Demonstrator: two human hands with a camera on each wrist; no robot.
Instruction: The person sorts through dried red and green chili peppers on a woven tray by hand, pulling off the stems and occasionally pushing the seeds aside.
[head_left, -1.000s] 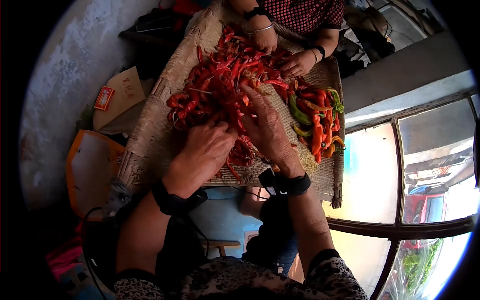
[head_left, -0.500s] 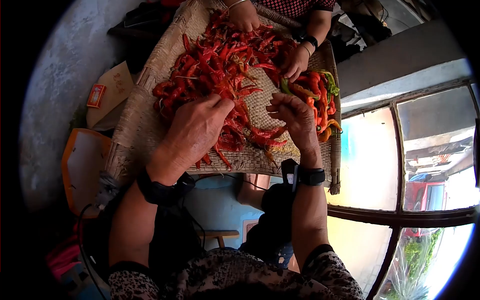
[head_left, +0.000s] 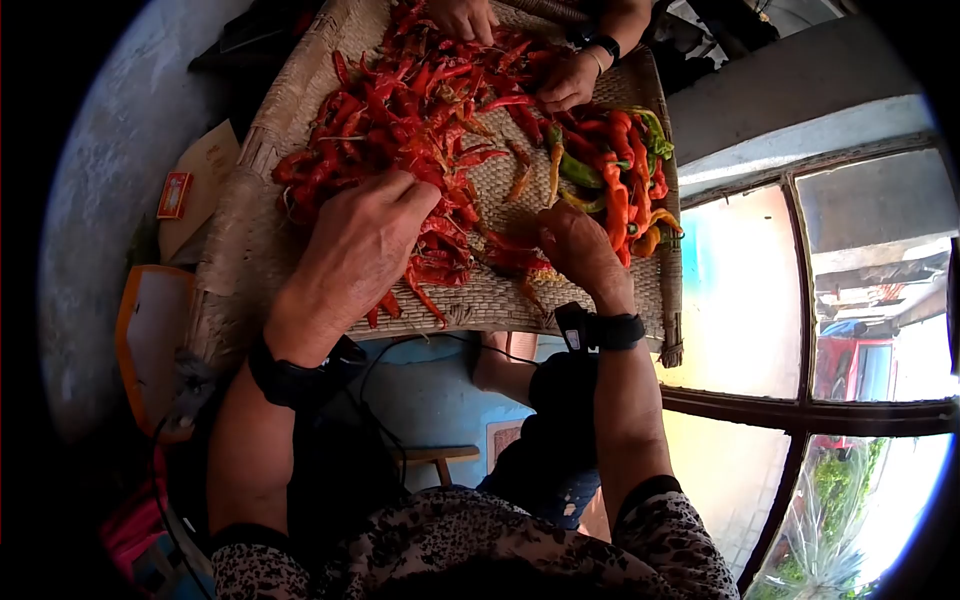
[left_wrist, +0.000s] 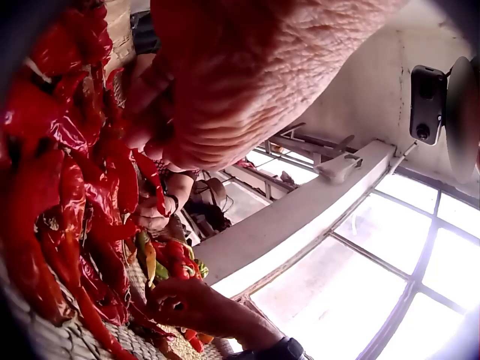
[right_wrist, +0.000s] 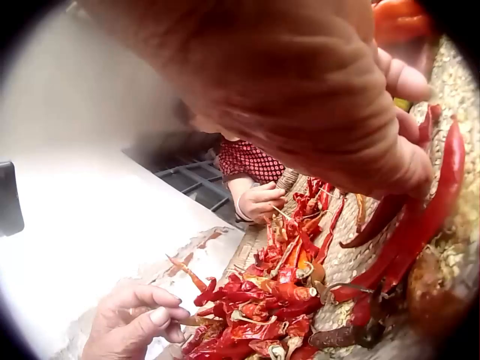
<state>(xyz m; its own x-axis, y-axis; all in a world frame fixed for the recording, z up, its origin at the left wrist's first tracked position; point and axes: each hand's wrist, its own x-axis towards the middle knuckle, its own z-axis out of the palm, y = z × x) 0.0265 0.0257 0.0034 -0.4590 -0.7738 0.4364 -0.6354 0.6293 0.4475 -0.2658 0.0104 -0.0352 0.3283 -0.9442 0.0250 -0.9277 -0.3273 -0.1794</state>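
Note:
My left hand (head_left: 365,240) is over the near left part of a heap of dried red chilies (head_left: 400,120). In the right wrist view the thumb and fingertips of that left hand (right_wrist: 135,322) pinch the end of an orange-brown chili (right_wrist: 202,321). My right hand (head_left: 585,250) is low over the woven tray (head_left: 510,205), beside a smaller pile of fresher red, orange and green chilies (head_left: 615,165). Its fingers curl down around a red chili (right_wrist: 424,199), as the right wrist view shows; the palm hides part of the grip.
Across the tray, another person's hands (head_left: 570,82) work at the far chilies. Raised tray edges (head_left: 235,200) surround the heap. A cardboard piece with a red box (head_left: 173,195) stands at left, and a window (head_left: 730,290) is at right. A cable (head_left: 375,370) hangs below the tray.
My right hand has moved off the heap to the right and down to the tray. My left hand has shifted slightly left. The other person's right-side hand has drawn back from the fresher pile.

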